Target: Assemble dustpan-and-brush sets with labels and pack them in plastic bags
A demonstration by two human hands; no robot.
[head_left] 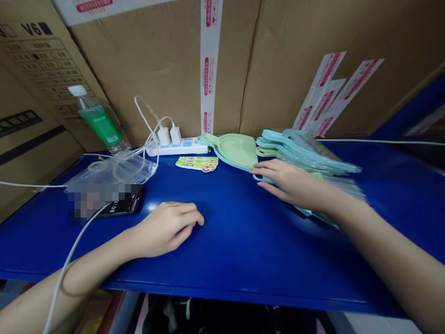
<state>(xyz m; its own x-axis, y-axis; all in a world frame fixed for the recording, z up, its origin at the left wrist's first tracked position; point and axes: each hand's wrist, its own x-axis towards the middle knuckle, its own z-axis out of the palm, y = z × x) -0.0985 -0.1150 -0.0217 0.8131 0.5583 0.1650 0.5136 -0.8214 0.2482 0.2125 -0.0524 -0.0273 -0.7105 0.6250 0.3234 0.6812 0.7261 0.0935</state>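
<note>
My left hand (pixel 169 229) rests on the blue table with its fingers loosely curled together and nothing visible in them. My right hand (pixel 295 182) is stretched out with its fingers apart, over the left side of a stack of plastic-wrapped pieces. Its fingertips reach the right edge of a pale green, dustpan-shaped plastic piece (pixel 237 149) with a looped handle, which lies on a light blue one. Whether they press on it I cannot tell. The stack's light blue pieces (pixel 283 138) have similar handles; my right hand and forearm hide part of the stack.
A white power strip (pixel 196 147) with two chargers lies at the back, behind colourful paper strips (pixel 197 163). On the left are a green-labelled bottle (pixel 100 123), clear plastic bags (pixel 134 168), a phone (pixel 127 202) and loose white cables. Large cardboard boxes (pixel 156 60) stand behind.
</note>
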